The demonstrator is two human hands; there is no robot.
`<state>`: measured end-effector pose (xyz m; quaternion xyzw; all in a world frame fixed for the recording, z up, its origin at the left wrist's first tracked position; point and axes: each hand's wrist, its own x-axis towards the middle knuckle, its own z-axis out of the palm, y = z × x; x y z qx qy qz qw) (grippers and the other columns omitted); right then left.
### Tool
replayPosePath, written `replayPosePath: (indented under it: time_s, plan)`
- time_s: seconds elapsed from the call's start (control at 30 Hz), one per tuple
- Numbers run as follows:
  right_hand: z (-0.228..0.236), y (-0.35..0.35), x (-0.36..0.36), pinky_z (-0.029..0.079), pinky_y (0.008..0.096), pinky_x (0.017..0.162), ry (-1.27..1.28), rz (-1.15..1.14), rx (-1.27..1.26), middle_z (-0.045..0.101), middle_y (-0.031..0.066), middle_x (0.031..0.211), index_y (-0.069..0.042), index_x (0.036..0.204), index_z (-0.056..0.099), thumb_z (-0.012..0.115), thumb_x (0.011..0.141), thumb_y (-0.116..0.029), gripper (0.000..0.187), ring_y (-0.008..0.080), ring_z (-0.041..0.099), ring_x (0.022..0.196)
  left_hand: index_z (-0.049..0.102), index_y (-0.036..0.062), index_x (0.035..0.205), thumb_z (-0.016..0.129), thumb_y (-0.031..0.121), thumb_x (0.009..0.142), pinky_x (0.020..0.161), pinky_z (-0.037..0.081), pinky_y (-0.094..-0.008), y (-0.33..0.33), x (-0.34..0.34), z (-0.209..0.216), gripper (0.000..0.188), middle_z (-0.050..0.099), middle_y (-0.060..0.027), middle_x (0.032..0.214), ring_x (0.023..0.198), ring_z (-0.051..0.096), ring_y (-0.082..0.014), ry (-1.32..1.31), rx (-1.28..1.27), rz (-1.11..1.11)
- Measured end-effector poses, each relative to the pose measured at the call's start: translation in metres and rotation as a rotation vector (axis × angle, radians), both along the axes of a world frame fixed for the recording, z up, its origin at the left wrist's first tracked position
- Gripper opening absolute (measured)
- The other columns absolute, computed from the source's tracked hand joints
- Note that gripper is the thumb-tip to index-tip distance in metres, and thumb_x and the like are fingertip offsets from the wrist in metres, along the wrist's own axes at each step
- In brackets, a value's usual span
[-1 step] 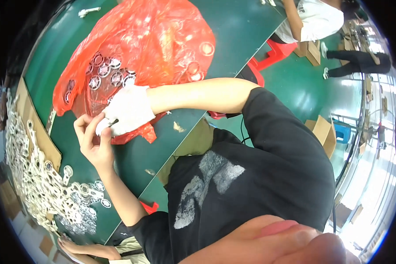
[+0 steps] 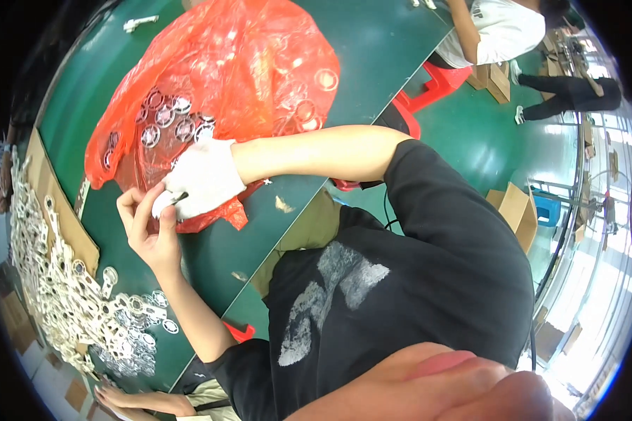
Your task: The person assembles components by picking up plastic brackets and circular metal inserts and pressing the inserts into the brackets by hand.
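My left hand (image 2: pixel 151 235), bare, has its thumb and fingers bent in a pinch against the fingertips of my right hand (image 2: pixel 202 179). My right hand wears a white glove, and its fingers are curled inward. A small dark spot shows between the hands; whatever they grip is too small and covered to name. Just beyond the glove lies a translucent red plastic bag (image 2: pixel 260 77) spread over the green table. Several round discs (image 2: pixel 150 135) with silvery rims and dark centres rest in its opening. A red flap of the bag shows under my right hand.
To the left, white ring-ended parts with short handles (image 2: pixel 70 295) form a heap beside a cardboard strip (image 2: pixel 67 203). Clear rings (image 2: pixel 137 358) lie at its near end. Another person's forearm (image 2: pixel 147 401) is at the lower left. Red stools (image 2: pixel 435 88) and people are at the right.
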<state>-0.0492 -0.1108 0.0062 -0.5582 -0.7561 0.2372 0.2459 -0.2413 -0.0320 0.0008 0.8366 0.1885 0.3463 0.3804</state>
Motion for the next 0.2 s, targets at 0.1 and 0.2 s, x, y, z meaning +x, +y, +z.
replayPosePath:
  time_s: [0.1, 0.2]
  plan:
    - [0.0063, 0.0002, -0.0034, 0.054, 0.0497, 0.063, 0.012, -0.061, -0.017, 0.071, 0.0148, 0.078, -0.019, 0.094, 0.067, 0.053, 0.092, -0.054, 0.038, 0.0389, 0.070, 0.072, 0.074, 0.0007, 0.114, 0.082, 0.028, 0.086, 0.076, 0.041, -0.0258, 0.0035, -0.0031, -0.0028, 0.040, 0.047, -0.0043, 0.102, 0.093, 0.049, -0.0163, -0.031, -0.009, 0.037]
    - [-0.0018, 0.0048, -0.0039, 0.057, 0.0497, 0.070, 0.075, -0.086, 0.045, 0.072, 0.0190, 0.078, -0.012, 0.095, 0.072, 0.058, 0.091, -0.059, 0.050, 0.0393, 0.072, 0.077, 0.074, 0.0030, 0.117, 0.078, 0.022, 0.090, 0.075, 0.044, -0.0257, 0.0090, -0.0050, -0.0067, 0.033, 0.048, -0.0048, 0.102, 0.092, 0.050, -0.0159, -0.023, -0.001, 0.014]
